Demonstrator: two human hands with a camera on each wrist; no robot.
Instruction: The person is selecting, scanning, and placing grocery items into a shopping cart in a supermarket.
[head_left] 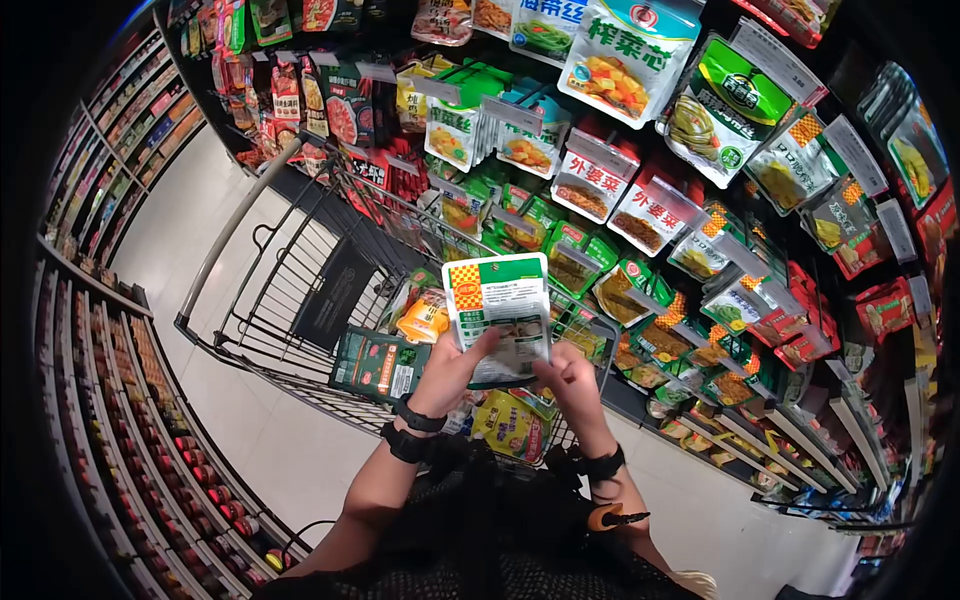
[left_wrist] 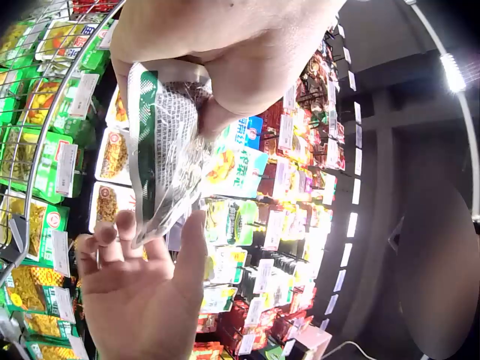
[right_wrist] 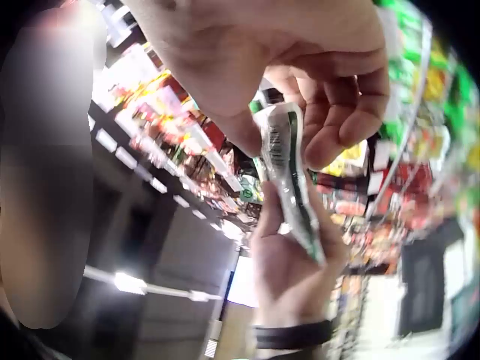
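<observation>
Left hand (head_left: pixel 447 378) pinches packet (head_left: pixel 505 300) at one side — right hand (head_left: pixel 577 388) pinches lower corner — above shopping cart (head_left: pixel 335 292).

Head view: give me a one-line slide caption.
A left hand and right hand hold a printed pouch over a loaded shopping cart, beside hanging packets.

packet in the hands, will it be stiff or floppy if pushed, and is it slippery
The packet likely flexes rather than staying stiff: its film looks creased. It may be slippery, since the film looks glossy. Being fairly flat, it probably won't roll.
</observation>
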